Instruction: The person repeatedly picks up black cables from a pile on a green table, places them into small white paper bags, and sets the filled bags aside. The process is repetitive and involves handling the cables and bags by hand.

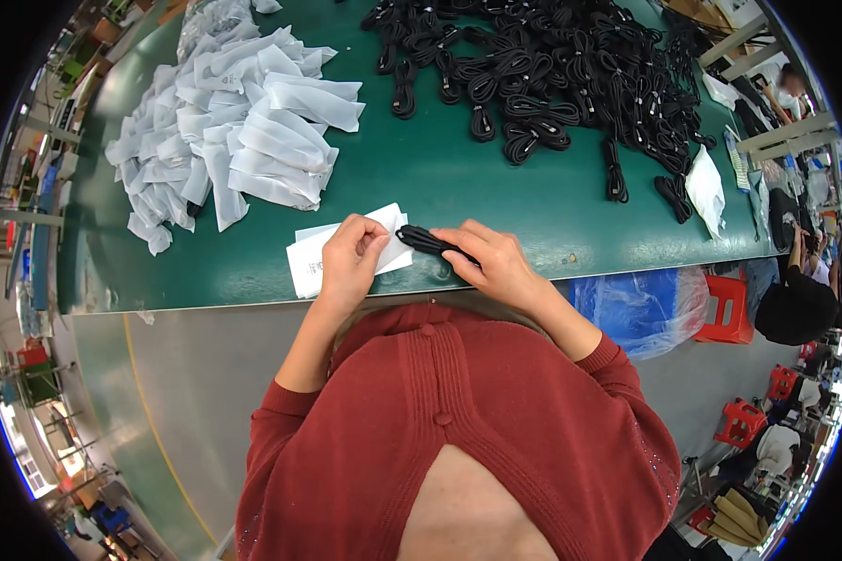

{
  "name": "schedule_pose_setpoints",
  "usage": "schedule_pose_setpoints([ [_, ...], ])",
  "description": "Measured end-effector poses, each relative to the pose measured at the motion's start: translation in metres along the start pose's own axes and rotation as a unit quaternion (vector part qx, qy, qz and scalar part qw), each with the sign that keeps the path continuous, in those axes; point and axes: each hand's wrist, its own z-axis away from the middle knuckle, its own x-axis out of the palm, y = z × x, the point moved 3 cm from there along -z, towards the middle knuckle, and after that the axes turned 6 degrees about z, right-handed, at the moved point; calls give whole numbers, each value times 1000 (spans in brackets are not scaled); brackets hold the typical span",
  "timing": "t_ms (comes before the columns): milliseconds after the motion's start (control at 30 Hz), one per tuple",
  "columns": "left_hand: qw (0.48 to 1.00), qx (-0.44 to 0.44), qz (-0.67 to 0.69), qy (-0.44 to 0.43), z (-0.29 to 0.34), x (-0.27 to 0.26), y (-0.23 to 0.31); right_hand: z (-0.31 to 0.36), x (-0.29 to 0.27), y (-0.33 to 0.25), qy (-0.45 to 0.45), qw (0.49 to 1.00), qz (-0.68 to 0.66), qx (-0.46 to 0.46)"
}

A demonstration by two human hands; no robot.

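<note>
My right hand [492, 261] is closed round a bundled black cable [423, 239] just above the green table's front edge. Its looped end points left, toward my other hand. My left hand [354, 259] pinches the edge of a translucent white plastic bag [384, 217] with thumb and forefinger. Under that hand lie more flat white bags [305, 266], slightly fanned out. The cable's end is close to the pinched bag; I cannot tell whether it touches.
A heap of filled whitish bags [281, 140] covers the table's left side. Many bundled black cables [533, 75] are piled at the far right. A white bag [705, 192] lies near the right edge. Below stand a blue plastic-lined container [631, 304] and a red stool [726, 310]. People sit further right.
</note>
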Motion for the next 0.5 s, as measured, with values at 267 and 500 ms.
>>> schedule_pose_setpoints([
  [267, 973, 197, -85, -83, -1, 2, 31, -4, 11, 20, -180, 816, -422, 351],
  [500, 976, 191, -84, -65, -8, 7, 43, -10, 29, -1, -29, 917, -362, 166],
])
